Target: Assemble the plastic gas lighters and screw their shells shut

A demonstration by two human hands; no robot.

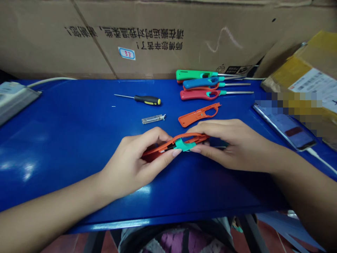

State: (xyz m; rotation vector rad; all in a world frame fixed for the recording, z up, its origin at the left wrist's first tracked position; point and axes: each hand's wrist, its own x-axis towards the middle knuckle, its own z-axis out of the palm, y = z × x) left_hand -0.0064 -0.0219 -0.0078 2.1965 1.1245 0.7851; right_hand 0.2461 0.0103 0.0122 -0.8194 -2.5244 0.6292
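Observation:
Both hands hold an orange lighter half-shell (155,151) above the blue table (65,140). My left hand (140,158) grips its wide end, the thumb beside a teal trigger piece (183,144). My right hand (231,144) pinches the other end, near the trigger opening; a metal rod shows partly behind its fingers. Just beyond lies a second orange half-shell (188,120). To its left are a small clear fuel tank (152,119) and a black and yellow screwdriver (147,100).
Long lighters in green (193,75), blue (197,83) and red (193,94) lie at the back. A phone (289,130) with a cable and a taped box (310,77) are at the right. Cardboard (92,52) stands behind; a grey-white object (15,100) sits at the left.

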